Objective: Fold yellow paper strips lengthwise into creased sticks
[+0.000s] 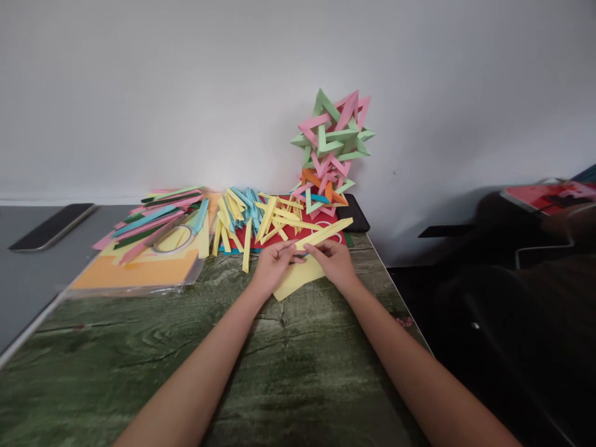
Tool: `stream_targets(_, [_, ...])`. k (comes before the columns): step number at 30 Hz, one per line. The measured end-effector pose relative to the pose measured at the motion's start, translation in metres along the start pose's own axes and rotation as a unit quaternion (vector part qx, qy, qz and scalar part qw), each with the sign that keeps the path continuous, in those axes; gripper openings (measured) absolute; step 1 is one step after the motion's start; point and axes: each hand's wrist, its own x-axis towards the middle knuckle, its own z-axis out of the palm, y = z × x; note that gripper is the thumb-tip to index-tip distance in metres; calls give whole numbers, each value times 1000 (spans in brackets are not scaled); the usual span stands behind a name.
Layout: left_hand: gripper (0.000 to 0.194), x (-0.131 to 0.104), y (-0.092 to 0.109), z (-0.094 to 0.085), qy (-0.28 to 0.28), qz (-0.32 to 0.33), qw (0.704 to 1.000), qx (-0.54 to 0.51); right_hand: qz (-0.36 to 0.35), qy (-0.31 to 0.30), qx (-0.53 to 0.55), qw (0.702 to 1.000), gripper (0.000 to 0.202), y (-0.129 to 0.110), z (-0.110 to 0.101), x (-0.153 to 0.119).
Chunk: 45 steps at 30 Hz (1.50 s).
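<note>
Both hands meet over the table on one folded yellow paper strip (328,232), which slants up to the right. My left hand (275,262) pinches its lower left end, fingers closed. Close beside it, my right hand (334,263) grips the strip with the thumb on top. Beneath the hands lies a flat sheet of yellow paper (298,279). Just beyond them, several folded yellow strips (279,217) are strewn over a red sheet (305,233). Blue folded strips (254,208) lie among them.
Pink and green folded-paper stars (335,130) are stacked against the wall. A dark phone (356,214) lies beside them. Left are coloured strips (153,217), scissors (173,248) and an orange paper pack (135,270). Another phone (51,226) lies far left. The table's right edge (395,288) runs diagonally.
</note>
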Motion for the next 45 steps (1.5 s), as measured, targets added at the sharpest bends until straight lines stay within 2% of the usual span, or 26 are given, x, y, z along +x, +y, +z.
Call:
stream_targets(3, [32, 0, 1, 1, -16, 9, 1000, -2, 8, -10, 10, 1000, 30, 3, 0, 0])
stream_targets(6, [32, 0, 1, 2, -31, 17, 999, -1, 10, 5, 14, 1000, 30, 2, 0, -1])
stream_targets(10, [32, -1, 1, 3, -13, 12, 1000, -18, 8, 26, 12, 1000, 30, -1, 0, -2])
stream_targets(16, [29, -1, 0, 2, -22, 26, 999, -20, 15, -7, -5, 1000, 31, 0, 1, -2])
stream_targets(21, [25, -1, 0, 1, -48, 37, 998, -11, 17, 1, -8, 1000, 33, 0, 1, -3])
stream_targets(28, [26, -3, 1, 4, -37, 29, 999, -2, 12, 2, -36, 999, 32, -2, -1, -4])
stream_targets(33, [28, -3, -2, 3, -16, 32, 999, -10, 13, -8, -17, 1000, 33, -1, -1, -3])
stream_targets(37, [26, -2, -1, 0, -27, 30, 999, -33, 4, -13, 0, 1000, 35, -4, -2, -4])
stream_targets(39, [23, -1, -1, -2, -29, 24, 998, -49, -17, -6, 32, 999, 34, -6, -3, -4])
stream_targets(41, [20, 1, -1, -3, -15, 26, 997, -71, -34, 6, 112, 993, 38, -7, -4, -4])
stream_targets(45, [16, 2, -1, -2, 12, 23, 995, -100, -7, -3, 286, 958, 49, -10, -7, -4])
